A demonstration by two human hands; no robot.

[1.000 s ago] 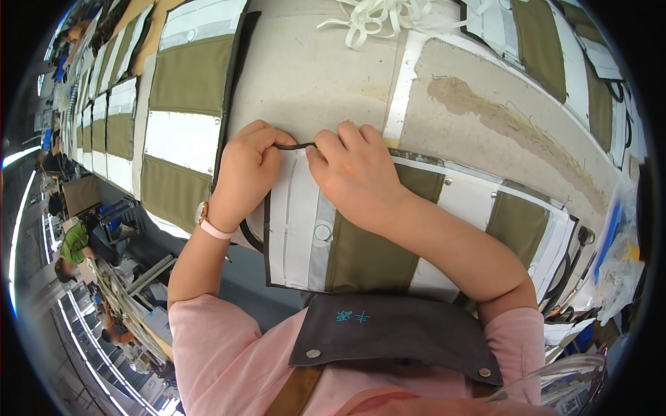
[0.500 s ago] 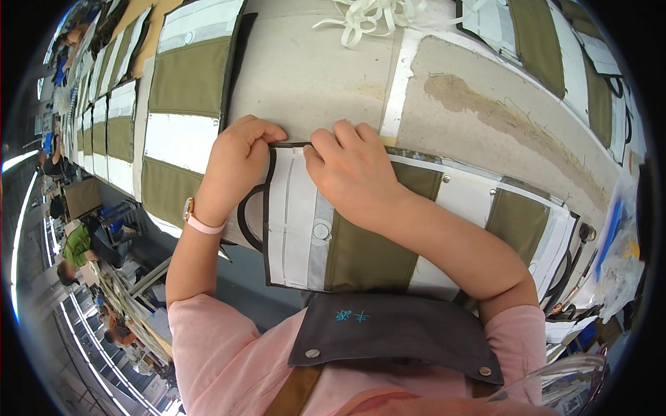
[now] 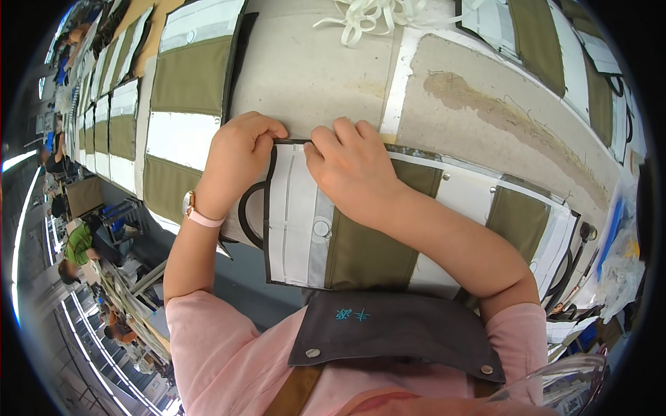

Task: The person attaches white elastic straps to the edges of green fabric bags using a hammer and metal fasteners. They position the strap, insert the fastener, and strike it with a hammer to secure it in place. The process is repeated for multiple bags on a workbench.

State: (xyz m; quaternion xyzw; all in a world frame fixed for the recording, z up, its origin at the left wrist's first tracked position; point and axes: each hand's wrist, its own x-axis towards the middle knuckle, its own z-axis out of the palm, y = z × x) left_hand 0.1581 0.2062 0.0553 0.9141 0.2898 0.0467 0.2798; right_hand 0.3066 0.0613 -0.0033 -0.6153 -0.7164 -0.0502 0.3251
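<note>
A flat fabric panel point(image 3: 326, 236), white and olive with black edge binding and a round snap, lies on the beige worktable point(image 3: 326, 76) right in front of me. My left hand point(image 3: 239, 163) pinches the panel's top left corner, fingers curled over the black binding. My right hand point(image 3: 350, 166) presses down on the top edge just beside it, fingertips on the binding. A black strap loop point(image 3: 244, 216) curves out from the panel's left side under my left wrist, which wears a pink watch.
More white and olive panels lie in a row to the left point(image 3: 184, 111) and at the right point(image 3: 548, 48). A tangle of white tape point(image 3: 368, 14) sits at the far edge. Other people work at benches far left point(image 3: 80, 243).
Both hands have shifted slightly toward the far edge, and the panel's top left corner now lies flatter under them, with the black binding drawn straight between the two hands.
</note>
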